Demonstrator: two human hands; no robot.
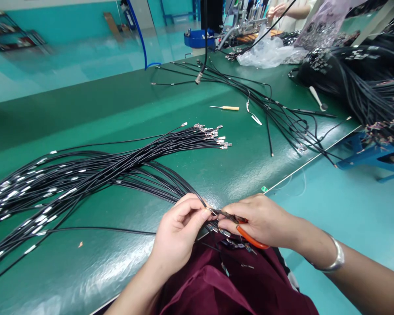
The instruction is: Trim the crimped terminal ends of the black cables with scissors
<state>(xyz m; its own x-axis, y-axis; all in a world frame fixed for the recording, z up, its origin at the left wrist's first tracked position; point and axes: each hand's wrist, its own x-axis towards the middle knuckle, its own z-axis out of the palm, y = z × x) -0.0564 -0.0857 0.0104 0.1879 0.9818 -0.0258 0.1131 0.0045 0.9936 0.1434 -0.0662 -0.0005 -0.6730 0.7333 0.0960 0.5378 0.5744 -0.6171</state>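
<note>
My left hand (184, 223) pinches the end of a black cable (201, 200) between thumb and fingertips, close to the table's front edge. Closed around orange-handled pliers (252, 238), my right hand (256, 218) brings their dark jaws up to that cable end. Whether the jaws bite on it is too small to tell. More cable ends with metal connectors (223, 232) hang below both hands, over a maroon apron (213, 280). Left of my hands lies a large bundle of black cables (118, 168) with white labels, its connector ends fanned out toward the middle of the table.
On the green table (95, 107) lie a thin tool with a yellow handle (230, 108), a white-handled brush (318, 98) and loose black cables (259, 94). A dark cable with a metal tip (198, 78) hangs from above. At the back, a co-worker's hands (279, 11) are busy beside plastic bags (271, 50).
</note>
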